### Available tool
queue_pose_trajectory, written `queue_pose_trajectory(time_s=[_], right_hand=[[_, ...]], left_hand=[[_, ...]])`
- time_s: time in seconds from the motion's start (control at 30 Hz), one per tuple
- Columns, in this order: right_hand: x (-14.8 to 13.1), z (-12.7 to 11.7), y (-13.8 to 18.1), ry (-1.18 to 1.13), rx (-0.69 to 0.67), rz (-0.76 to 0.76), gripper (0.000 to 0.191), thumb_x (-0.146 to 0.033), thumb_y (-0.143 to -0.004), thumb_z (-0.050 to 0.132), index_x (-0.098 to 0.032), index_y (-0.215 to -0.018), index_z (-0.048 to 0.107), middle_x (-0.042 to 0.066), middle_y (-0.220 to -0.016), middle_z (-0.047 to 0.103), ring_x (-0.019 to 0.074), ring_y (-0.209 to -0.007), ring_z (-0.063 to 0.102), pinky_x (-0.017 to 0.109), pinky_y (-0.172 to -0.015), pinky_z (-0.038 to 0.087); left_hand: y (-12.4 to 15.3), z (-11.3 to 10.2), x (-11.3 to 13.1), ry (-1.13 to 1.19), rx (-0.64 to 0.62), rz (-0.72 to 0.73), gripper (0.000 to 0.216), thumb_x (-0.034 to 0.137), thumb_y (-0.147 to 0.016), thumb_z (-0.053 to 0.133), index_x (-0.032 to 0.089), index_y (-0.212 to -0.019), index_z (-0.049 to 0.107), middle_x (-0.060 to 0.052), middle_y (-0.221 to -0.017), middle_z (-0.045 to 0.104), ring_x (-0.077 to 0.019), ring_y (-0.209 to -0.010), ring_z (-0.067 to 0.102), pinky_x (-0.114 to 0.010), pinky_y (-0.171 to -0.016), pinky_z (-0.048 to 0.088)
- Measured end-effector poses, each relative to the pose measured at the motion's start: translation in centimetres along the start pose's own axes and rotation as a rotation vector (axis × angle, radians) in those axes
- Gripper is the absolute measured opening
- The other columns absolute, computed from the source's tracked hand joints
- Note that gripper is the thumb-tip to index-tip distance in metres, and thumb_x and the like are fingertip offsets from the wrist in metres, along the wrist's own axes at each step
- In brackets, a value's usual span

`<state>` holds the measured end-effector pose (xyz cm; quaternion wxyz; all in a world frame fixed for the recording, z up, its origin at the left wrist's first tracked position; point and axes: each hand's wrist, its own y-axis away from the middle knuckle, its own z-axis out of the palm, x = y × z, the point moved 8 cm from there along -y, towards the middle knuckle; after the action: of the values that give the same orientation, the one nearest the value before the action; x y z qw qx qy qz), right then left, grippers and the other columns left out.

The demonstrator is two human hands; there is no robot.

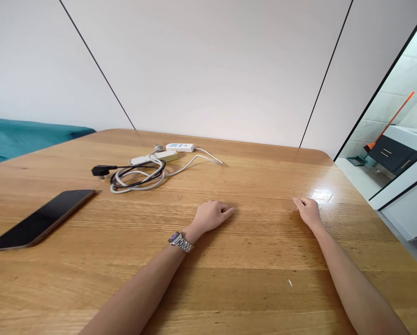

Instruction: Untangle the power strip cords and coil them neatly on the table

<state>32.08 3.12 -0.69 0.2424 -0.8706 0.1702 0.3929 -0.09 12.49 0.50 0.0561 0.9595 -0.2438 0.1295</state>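
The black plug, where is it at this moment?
In the head view, the black plug lies left on the wooden table, beyond the tablet and beside the coiled cables.

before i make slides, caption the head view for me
Left hand and right hand loosely curled at a wooden table, with coiled cables and a dark-screened device to the left.

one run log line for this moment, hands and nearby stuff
left hand: loosely curled, nothing seen held | right hand: loosely curled, nothing seen held | wooden table: coiled cables, black-screened device at left
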Motion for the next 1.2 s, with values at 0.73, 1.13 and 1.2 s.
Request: queue_pose_trajectory(time_s=[0.73, 1.13, 1.2], right_hand=[[0.0, -0.1, 0.0, -0.019, 0.015, -0.009, 0.045, -0.048, -0.078, 0.05, -0.022, -0.046, 0.032, -0.004, -0.046, 0.035, 0.011, -0.049, 0.035, 0.026, -0.051, 0.026], [0.1, 0.0, -0.1, -0.01, 0.013, -0.003, 0.044, -0.05, -0.076, 0.05, -0.022, -0.046, 0.034, -0.004, -0.045, 0.036, 0.0111, -0.049, 0.035, 0.027, -0.052, 0.025], [0.0, 0.0, -0.1, -0.008, 0.009, -0.008, 0.044, -0.05, -0.076, 0.049, -0.022, -0.046, 0.035, -0.004, -0.045, 0.034, 0.0111, -0.049, 0.034, 0.027, -0.052, 0.024]], left_hand=[[9.9, 6.9, 21.7, -0.237, 0.056, 1.088, 0.029, 0.043, -0.085, 0.06, 0.018, -0.07, 0.065, -0.006, -0.066, 0.067, -0.0207, -0.058, 0.064, -0.032, -0.046, 0.04], [1.5, 2.1, 6.4, -0.091, -0.077, 0.297, 0.043, 0.044, -0.094, 0.039, 0.02, -0.069, 0.064, -0.006, -0.076, 0.07, -0.0198, -0.069, 0.063, -0.027, -0.055, 0.026], [0.8, 2.0, 5.6, -0.071, -0.049, 0.235, 0.042, 0.043, -0.093, 0.04, 0.02, -0.067, 0.063, -0.006, -0.073, 0.069, -0.0191, -0.068, 0.061, -0.027, -0.055, 0.023]])
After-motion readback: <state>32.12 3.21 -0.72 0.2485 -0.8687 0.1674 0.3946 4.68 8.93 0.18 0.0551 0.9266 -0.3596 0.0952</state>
